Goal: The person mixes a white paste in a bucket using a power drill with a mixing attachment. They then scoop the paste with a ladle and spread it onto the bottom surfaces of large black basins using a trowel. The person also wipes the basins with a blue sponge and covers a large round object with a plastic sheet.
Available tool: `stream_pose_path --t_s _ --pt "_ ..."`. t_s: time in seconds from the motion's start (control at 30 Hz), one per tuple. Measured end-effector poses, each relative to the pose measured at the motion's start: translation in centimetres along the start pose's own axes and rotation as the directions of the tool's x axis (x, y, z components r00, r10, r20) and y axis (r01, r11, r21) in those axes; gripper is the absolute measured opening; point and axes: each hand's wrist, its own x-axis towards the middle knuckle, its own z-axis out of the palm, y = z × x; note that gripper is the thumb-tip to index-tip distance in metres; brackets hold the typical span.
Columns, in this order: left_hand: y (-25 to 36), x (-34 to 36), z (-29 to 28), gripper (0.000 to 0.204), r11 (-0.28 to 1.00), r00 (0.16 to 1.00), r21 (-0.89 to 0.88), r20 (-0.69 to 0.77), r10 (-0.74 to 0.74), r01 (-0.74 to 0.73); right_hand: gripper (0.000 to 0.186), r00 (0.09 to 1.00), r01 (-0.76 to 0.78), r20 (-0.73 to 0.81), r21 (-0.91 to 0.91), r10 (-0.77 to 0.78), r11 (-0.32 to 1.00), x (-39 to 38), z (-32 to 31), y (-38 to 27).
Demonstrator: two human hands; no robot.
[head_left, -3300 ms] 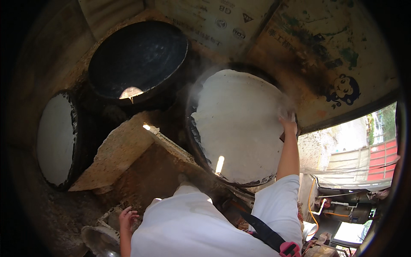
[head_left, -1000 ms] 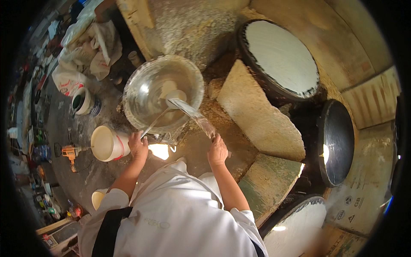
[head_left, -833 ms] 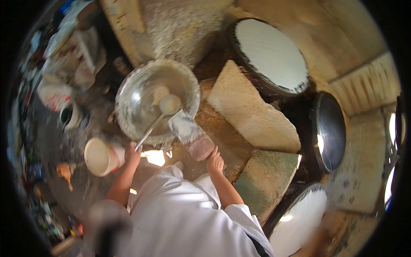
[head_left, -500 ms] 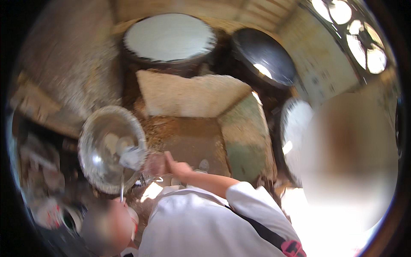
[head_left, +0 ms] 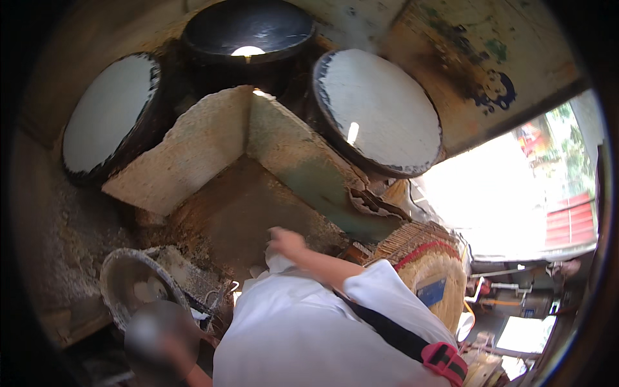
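My right hand (head_left: 288,244) reaches out from a white sleeve over the brown floor in the middle. Its fingers look curled, with something whitish (head_left: 277,262) just below them; what they hold I cannot make out. At the lower left, my left forearm (head_left: 201,377) comes in beside the white shirt. A blurred patch hides the left hand, so its fingers do not show. Close by it stands a wide metal basin (head_left: 111,278) with a crusted rim, tilted in view, with pale round shapes inside.
Large dark-rimmed pans with white surfaces stand at the left (head_left: 108,116) and right (head_left: 380,109). Between them sits a dark, shiny pan (head_left: 248,29). Rough boards (head_left: 193,142) form a corner before them. On the right lies a round wooden piece (head_left: 445,274), near a bright opening.
My view has turned to the right. The right hand has moved away from the basin, where it was near a translucent white thing. A rod seen earlier in the basin no longer shows.
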Motion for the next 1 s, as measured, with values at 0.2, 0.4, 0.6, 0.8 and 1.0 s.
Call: stream_pose_path --t_s 0.2,0.4,0.6,0.8,1.0 --pt "25.1 2.6 11.4 0.012 0.883 0.925 -0.427 0.379 -0.021 0.194 0.043 0.683 -0.638 -0.435 0.037 0.587 0.769 -12.9 -10.7 13.1" --pt "39.4 3.3 16.9 0.028 0.945 0.775 -0.24 0.631 -0.023 0.223 0.069 0.467 -0.841 -0.432 0.052 0.772 0.538 -16.4 -9.6 15.9" --pt "40.7 6.3 19.4 0.031 0.982 0.833 -0.132 0.552 -0.043 0.139 0.072 0.242 -0.843 -0.518 0.306 0.82 0.442 -14.8 -8.1 17.5" --pt "35.2 9.4 22.0 0.017 0.95 0.761 0.304 0.6 -0.246 0.068 0.053 0.121 -0.595 -0.531 0.638 0.839 0.49 -14.3 -7.9 18.7" --pt "29.8 13.4 22.8 0.022 0.754 0.467 0.156 0.701 -0.539 0.638 0.036 0.402 -0.355 -0.813 0.286 0.422 0.89 -9.9 -10.5 13.2"
